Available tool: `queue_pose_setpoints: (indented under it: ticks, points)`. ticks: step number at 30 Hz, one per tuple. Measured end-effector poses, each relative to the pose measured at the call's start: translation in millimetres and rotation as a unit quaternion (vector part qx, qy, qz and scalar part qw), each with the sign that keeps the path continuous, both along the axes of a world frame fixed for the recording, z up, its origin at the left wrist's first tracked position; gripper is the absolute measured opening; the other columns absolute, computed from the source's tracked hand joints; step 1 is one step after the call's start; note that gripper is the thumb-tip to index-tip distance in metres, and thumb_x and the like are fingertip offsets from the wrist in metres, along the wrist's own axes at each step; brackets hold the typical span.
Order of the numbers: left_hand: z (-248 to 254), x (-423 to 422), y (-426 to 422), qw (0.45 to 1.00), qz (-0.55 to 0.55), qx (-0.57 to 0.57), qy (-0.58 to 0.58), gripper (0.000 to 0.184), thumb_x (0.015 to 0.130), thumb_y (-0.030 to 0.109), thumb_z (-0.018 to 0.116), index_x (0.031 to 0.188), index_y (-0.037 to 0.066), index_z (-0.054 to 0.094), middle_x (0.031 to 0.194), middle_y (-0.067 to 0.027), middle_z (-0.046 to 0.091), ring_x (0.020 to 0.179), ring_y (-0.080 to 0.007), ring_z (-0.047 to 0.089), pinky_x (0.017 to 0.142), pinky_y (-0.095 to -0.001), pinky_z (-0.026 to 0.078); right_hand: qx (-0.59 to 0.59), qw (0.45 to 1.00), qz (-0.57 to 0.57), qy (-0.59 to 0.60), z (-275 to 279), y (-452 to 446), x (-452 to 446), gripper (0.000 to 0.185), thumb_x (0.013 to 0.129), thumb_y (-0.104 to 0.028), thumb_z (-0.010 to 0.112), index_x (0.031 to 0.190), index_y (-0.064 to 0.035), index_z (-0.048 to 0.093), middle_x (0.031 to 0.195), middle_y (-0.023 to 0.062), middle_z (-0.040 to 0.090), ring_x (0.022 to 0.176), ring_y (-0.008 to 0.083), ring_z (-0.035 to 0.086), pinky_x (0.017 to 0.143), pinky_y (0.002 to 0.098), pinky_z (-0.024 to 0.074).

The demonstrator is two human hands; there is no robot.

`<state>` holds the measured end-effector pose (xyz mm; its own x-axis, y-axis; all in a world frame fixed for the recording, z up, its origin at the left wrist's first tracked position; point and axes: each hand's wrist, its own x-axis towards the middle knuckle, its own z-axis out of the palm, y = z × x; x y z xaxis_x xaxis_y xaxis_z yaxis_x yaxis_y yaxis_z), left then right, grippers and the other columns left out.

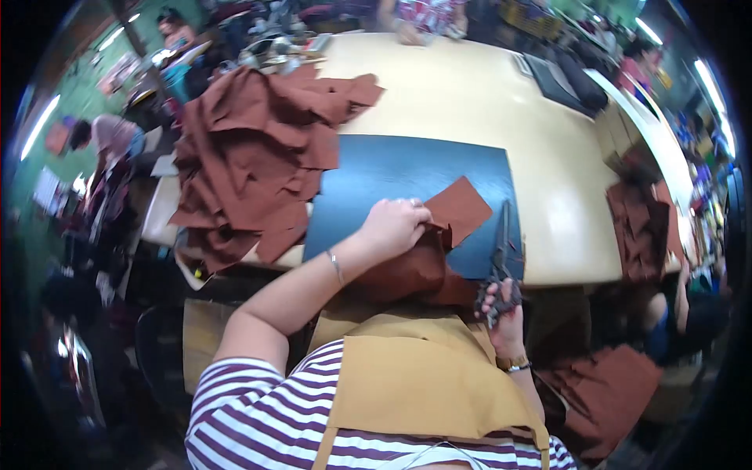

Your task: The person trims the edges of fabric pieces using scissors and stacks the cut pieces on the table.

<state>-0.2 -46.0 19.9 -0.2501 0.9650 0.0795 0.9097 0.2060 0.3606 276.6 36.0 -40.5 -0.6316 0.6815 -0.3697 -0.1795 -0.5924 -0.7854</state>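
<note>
My left hand (395, 227) is closed on the edge of a reddish-brown piece of material (462, 210), cloth or leather, I cannot tell which. One flap of it lies on the dark blue mat (399, 168); the rest hangs over the table's near edge towards my lap. In my right hand (503, 313) is a large pair of scissors (503, 243), gripped by dark, wrapped-looking handles. Its blades point away from me over the mat's right side, to the right of the brown piece and apart from it.
A big heap of brown pieces (254, 149) covers the table's left side. More brown pieces hang at the right edge (638, 231) and lie low on the right (611, 399). A dark flat case (556, 82) sits at the back right. A person (423, 19) is across the table.
</note>
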Motion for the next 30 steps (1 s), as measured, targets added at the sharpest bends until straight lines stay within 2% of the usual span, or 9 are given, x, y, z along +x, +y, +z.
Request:
queue_pose_setpoints:
  ticks: [10,12,14,15,17,19,21,24,30]
  points:
    - [124.0,-255.9,-36.9,0.982,0.133,-0.069,0.119,0.024,0.077,0.013,0.054,0.094,0.003,0.069,0.094,-0.0195,0.066,0.086,-0.0319,0.064,0.081,-0.0408,0.051,0.055,0.998,0.011,-0.010,1.7,4.1,7.9,0.039,0.094,-0.043,0.053,0.087,-0.0049,0.057,0.065,-0.0009,0.054,0.054,0.0093,0.054,0.051,0.0279,0.0501]
    - [177.2,-341.2,-59.1,0.874,0.199,-0.052,0.440,0.024,0.080,0.016,0.050,0.090,0.002,0.067,0.094,-0.0172,0.068,0.083,-0.0330,0.065,0.077,-0.0401,0.053,0.063,0.998,0.012,-0.007,-0.6,3.9,8.8,0.038,0.094,-0.044,0.053,0.087,-0.0068,0.057,0.065,-0.0018,0.054,0.054,0.0085,0.054,0.050,0.0287,0.0495]
    - [227.2,-349.7,-82.0,0.814,0.441,0.328,0.189,0.029,0.087,0.021,0.047,0.098,0.001,0.065,0.094,-0.0197,0.068,0.083,-0.0336,0.066,0.075,-0.0407,0.053,0.063,0.998,0.009,-0.003,-1.6,3.4,10.3,0.038,0.094,-0.044,0.053,0.087,-0.0069,0.057,0.065,-0.0016,0.054,0.054,0.0086,0.054,0.050,0.0288,0.0495]
    - [253.0,-351.7,-93.5,0.701,0.444,0.551,0.091,0.032,0.091,0.024,0.046,0.102,0.000,0.064,0.094,-0.0209,0.068,0.083,-0.0338,0.066,0.074,-0.0411,0.053,0.059,0.998,0.006,0.000,-1.9,3.1,11.1,0.038,0.094,-0.043,0.053,0.087,-0.0060,0.057,0.065,-0.0010,0.054,0.054,0.0091,0.054,0.051,0.0285,0.0497]
    - [270.2,-367.3,-107.2,0.642,0.458,0.596,0.152,0.035,0.093,0.028,0.046,0.103,0.000,0.063,0.093,-0.0201,0.068,0.083,-0.0328,0.067,0.073,-0.0413,0.052,0.056,0.998,0.003,0.003,-0.7,1.4,12.1,0.038,0.094,-0.043,0.054,0.087,-0.0052,0.057,0.066,-0.0002,0.054,0.054,0.0096,0.054,0.052,0.0280,0.0498]
    - [244.4,-408.3,-129.6,0.695,0.381,0.539,0.284,0.037,0.094,0.032,0.047,0.106,0.000,0.061,0.092,-0.0196,0.068,0.085,-0.0331,0.067,0.073,-0.0414,0.052,0.059,0.998,0.004,0.006,1.9,-0.5,11.0,0.038,0.094,-0.042,0.054,0.087,-0.0053,0.057,0.067,0.0001,0.055,0.054,0.0098,0.054,0.052,0.0276,0.0494]
    - [185.7,-335.5,-102.2,0.834,0.326,0.416,0.159,0.056,0.091,0.046,0.048,0.136,0.013,0.039,0.111,-0.0252,0.061,0.103,-0.0484,0.056,0.091,-0.0486,0.045,0.061,0.998,0.005,0.011,2.8,-1.2,10.2,0.037,0.094,-0.041,0.054,0.087,-0.0053,0.057,0.067,0.0002,0.055,0.054,0.0098,0.054,0.052,0.0272,0.0488]
    - [102.8,-253.2,-104.2,0.911,0.320,0.036,0.258,0.082,0.082,0.067,0.047,0.141,0.011,0.039,0.155,-0.0138,0.015,0.143,-0.0316,0.013,0.109,-0.0643,0.008,0.067,0.998,0.004,-0.007,7.0,-5.0,14.4,0.036,0.095,-0.040,0.054,0.086,-0.0053,0.057,0.067,0.0004,0.055,0.054,0.0097,0.054,0.052,0.0267,0.0481]
    - [-0.6,-242.3,-96.6,0.865,0.428,-0.185,0.183,0.092,0.078,0.079,0.039,0.128,0.004,0.056,0.157,-0.0109,0.008,0.145,-0.0299,0.003,0.111,-0.0610,-0.001,0.113,0.993,0.004,-0.046,7.2,-9.1,39.4,0.030,0.095,-0.033,0.055,0.085,-0.0045,0.057,0.068,0.0011,0.056,0.054,0.0094,0.054,0.050,0.0248,0.0474]
